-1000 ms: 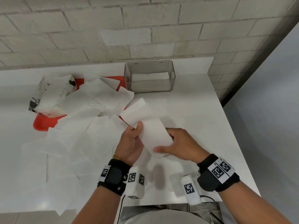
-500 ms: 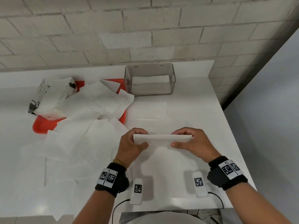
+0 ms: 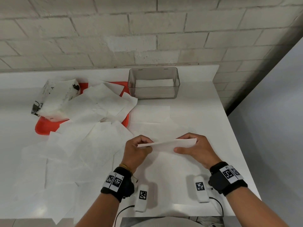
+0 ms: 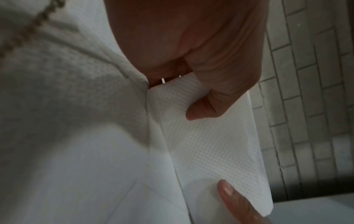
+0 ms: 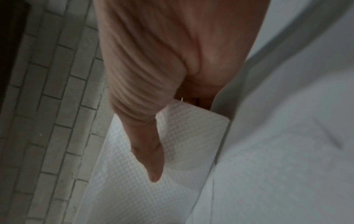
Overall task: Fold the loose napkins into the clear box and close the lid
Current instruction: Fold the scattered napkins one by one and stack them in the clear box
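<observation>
A white folded napkin (image 3: pixel 167 143) hangs level just above the counter, held at both ends. My left hand (image 3: pixel 137 149) pinches its left end and my right hand (image 3: pixel 195 147) pinches its right end. Close up, the left wrist view shows the embossed napkin (image 4: pixel 212 145) under my left thumb, and the right wrist view shows the napkin (image 5: pixel 191 133) under my right thumb. The clear box (image 3: pixel 154 82) stands open at the back by the wall with folded napkins stacked inside. Loose napkins (image 3: pixel 91 141) lie spread over the counter's left half. No lid can be made out.
A red tray (image 3: pixel 44 128) sits at the back left under loose sheets and a printed napkin wrapper (image 3: pixel 57 95). Two flat sheets (image 3: pixel 150 113) lie between my hands and the box. The counter ends at a brick wall behind and drops off on the right.
The napkin, held tilted and longer a second ago, is folded into a narrow strip and held level. Both hands have spread apart to its ends.
</observation>
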